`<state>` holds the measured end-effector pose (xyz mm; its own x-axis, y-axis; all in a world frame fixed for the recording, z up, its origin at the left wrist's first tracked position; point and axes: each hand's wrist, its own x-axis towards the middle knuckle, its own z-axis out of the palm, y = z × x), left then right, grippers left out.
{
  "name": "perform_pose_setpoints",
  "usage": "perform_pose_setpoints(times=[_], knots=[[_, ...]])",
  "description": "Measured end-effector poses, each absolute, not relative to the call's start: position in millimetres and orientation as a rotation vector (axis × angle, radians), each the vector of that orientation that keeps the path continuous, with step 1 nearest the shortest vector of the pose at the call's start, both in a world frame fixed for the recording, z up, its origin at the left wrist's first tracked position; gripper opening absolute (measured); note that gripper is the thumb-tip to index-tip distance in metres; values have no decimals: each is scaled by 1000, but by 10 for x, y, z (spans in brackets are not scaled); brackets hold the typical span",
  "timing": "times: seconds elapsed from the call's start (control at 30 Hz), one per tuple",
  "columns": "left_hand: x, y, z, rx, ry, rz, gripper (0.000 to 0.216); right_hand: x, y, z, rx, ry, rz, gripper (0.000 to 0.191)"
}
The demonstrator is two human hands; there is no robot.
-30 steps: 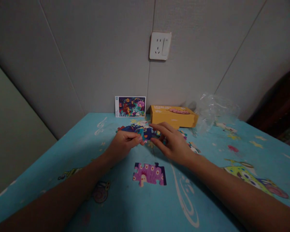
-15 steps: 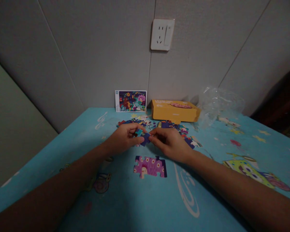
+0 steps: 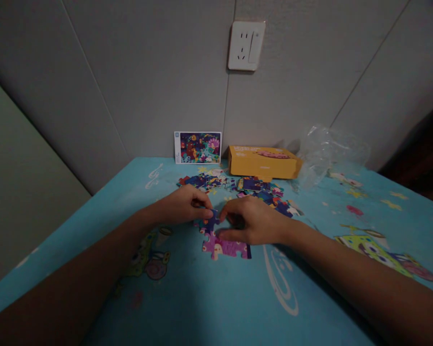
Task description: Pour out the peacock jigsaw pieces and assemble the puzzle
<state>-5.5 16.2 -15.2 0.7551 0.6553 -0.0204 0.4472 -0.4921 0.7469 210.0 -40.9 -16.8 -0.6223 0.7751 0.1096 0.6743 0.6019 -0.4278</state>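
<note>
A: From the left, who holds what?

B: A person's left hand (image 3: 184,204) pinches a dark-blue jigsaw piece (image 3: 212,220) at the upper left of a joined purple jigsaw section (image 3: 230,248), which lies flat on the table. Teal shows left of the blue; one piece or several, I cannot tell. At right, the right hand (image 3: 254,221) arches with thumb and forefinger parted, thumb by the section's upper edge. Whether it presses there is unclear.

A: What could go wrong?

B: At left, a tilted pinch could ride the piece's edge up over its neighbour and crease it. A hard shove could skid the purple section across the cloth; at right, a dragging thumb could pull its seams apart.

A: And the setting?

B: Dim light. A pale green panel (image 3: 25,158) flanks grey wall panels (image 3: 147,72) and a light-blue tablecloth (image 3: 209,298) printed with cartoon figures. Rightward come a picture card (image 3: 198,148) leaning on the wall, loose jigsaw pieces (image 3: 202,181) in front, a white socket plate (image 3: 247,45) above, a yellow box (image 3: 265,162) and a crumpled clear plastic bag (image 3: 317,154). A dark reddish shape (image 3: 418,149) at far right is too dim to name.
</note>
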Motion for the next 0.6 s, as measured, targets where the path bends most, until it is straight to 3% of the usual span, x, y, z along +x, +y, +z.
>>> perform_pose_setpoints(times=[0.13, 0.27, 0.6], knots=[[-42, 166, -156, 1971, 894, 454, 17, 2097, -415, -121, -1275, -2610, 482, 34], [-30, 109, -116, 1832, 984, 381, 35, 2104, -404, -121, -1309, -2634, 499, 34], [-148, 105, -20, 1909, 875, 90, 28, 2115, -405, -131, -1297, -2634, 527, 33]])
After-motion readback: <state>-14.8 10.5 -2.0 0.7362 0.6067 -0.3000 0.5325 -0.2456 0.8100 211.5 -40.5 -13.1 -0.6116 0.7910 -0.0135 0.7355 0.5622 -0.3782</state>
